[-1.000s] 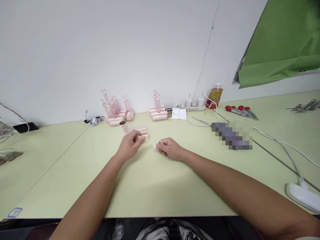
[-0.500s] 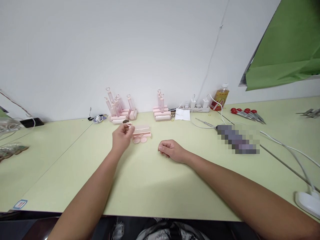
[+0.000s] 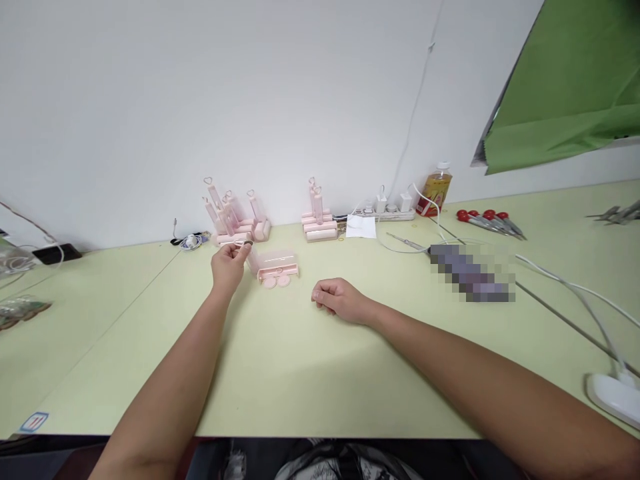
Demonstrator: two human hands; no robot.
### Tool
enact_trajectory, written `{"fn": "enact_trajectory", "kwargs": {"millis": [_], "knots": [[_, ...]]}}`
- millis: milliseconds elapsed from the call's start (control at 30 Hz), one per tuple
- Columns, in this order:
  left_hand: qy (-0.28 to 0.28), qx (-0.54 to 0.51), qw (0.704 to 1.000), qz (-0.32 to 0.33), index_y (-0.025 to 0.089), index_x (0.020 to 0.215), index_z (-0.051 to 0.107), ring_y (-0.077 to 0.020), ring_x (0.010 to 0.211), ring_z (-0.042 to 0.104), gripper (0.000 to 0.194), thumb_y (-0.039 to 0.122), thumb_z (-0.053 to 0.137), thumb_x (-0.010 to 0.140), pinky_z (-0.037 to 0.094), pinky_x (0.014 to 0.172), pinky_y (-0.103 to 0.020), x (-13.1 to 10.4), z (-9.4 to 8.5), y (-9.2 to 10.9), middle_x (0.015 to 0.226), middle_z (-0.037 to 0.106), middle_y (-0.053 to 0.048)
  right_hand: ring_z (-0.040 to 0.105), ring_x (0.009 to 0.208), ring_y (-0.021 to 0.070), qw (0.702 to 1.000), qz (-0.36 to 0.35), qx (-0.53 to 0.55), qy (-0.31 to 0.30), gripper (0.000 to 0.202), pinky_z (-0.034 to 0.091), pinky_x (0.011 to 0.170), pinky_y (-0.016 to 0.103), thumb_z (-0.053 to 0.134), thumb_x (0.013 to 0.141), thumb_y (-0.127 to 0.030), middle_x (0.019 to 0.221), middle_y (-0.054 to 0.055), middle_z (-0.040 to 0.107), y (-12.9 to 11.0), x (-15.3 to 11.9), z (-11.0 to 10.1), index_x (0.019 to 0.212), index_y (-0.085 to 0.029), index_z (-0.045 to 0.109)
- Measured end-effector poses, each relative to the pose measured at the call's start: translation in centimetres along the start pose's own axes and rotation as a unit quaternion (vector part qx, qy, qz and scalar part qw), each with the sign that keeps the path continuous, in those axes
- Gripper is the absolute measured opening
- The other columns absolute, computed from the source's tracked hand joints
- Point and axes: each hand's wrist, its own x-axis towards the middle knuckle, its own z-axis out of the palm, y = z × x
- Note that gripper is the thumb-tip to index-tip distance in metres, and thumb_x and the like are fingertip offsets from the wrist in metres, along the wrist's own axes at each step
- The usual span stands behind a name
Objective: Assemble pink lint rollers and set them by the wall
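My left hand (image 3: 229, 268) is closed in a pinch beside a cluster of pale pink parts. A small dark-ended piece (image 3: 249, 243) shows at its fingertips; I cannot make out its kind. Just right of that hand lies an open pink case (image 3: 279, 271) with a clear lid (image 3: 277, 259) and a thin heart-shaped wire inside. Two round pink discs (image 3: 277, 283) lie against its near side. Loosely curled, my right hand (image 3: 343, 300) rests on the table to the right of the case, with nothing visible in it.
Behind stand pink cases with upright clear tubes and heart-shaped tops, one group on the left (image 3: 240, 227) and another in the middle (image 3: 320, 230). Farther right are white paper (image 3: 361, 227), a power strip (image 3: 400, 216), a drink bottle (image 3: 434, 192), red-handled tools (image 3: 490, 223) and white cables.
My left hand has moved slightly left and back, toward the pink parts, still pinching. My right hand keeps its place on the table. The view has shifted a little.
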Motion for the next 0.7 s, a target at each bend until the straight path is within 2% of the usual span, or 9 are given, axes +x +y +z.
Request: {"fn": "enact_trajectory", "kwargs": {"millis": [333,533,700], "knots": [[-0.010,0.084,0.996,0.040,0.019,0.085,0.064,-0.0106,0.052,0.042,0.030,0.045,0.065,0.071,0.033,0.052,-0.023,-0.8,-0.2,0.1,0.055,0.044,0.006,0.046,0.054,0.0092,1.000,0.008,-0.003,0.003,0.029,0.039,0.052,0.023,0.059,0.083,-0.045,0.068,0.000,0.057,-0.2,-0.1,0.0,0.073,-0.017,0.058],[-0.004,0.091,0.994,0.060,0.020,0.106,0.055,-0.0113,0.055,0.049,0.044,0.041,0.067,0.069,0.037,0.056,-0.022,-1.5,-0.8,0.5,0.060,0.051,0.007,0.047,0.056,0.0096,1.000,0.015,-0.007,-0.002,0.029,0.040,0.053,0.023,0.059,0.082,-0.045,0.072,0.001,0.059,-0.2,-0.2,-0.2,0.076,-0.017,0.060],[0.046,0.031,0.997,0.055,0.021,0.104,0.049,-0.0106,0.050,0.043,0.033,0.039,0.056,0.077,0.037,0.051,-0.022,-1.6,-1.4,0.2,0.057,0.039,0.008,0.046,0.055,0.0095,1.000,0.015,-0.007,-0.001,0.026,0.039,0.052,0.023,0.060,0.082,-0.043,0.071,0.001,0.058,-0.1,-0.1,-0.2,0.075,-0.017,0.060]]}}
